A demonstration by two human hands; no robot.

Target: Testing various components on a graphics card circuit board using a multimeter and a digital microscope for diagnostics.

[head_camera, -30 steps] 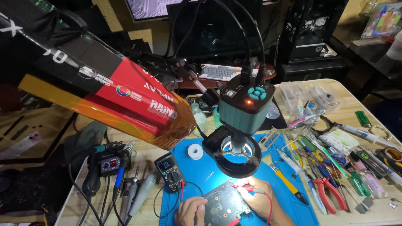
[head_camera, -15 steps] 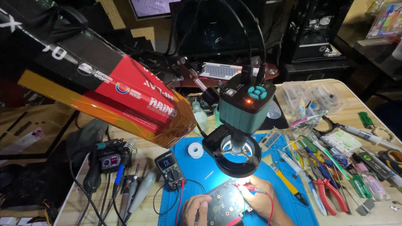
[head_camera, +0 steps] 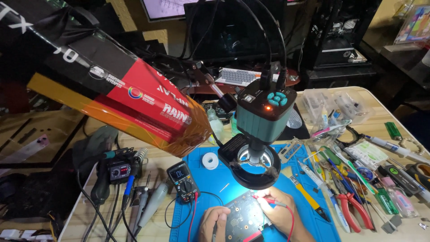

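Note:
A dark circuit board (head_camera: 244, 219) lies on a blue work mat (head_camera: 215, 179) under the ring light of a teal microscope camera (head_camera: 264, 116). My left hand (head_camera: 212, 224) rests at the board's left edge, fingers curled around a black probe. My right hand (head_camera: 280, 210) sits at the board's right side and pinches a red probe (head_camera: 268, 201) whose tip touches the board's top edge. Red and black leads run from a small multimeter (head_camera: 182, 180) on the mat's left part.
A long red, black and orange box (head_camera: 121, 94) slants over the table's left. A soldering station (head_camera: 120, 168) and several irons lie left of the mat. Pliers (head_camera: 354, 208), screwdrivers and pens crowd the right side. A solder spool (head_camera: 209, 160) sits on the mat.
The view has shifted slightly. Both hands stay at the board with only small changes in probe position.

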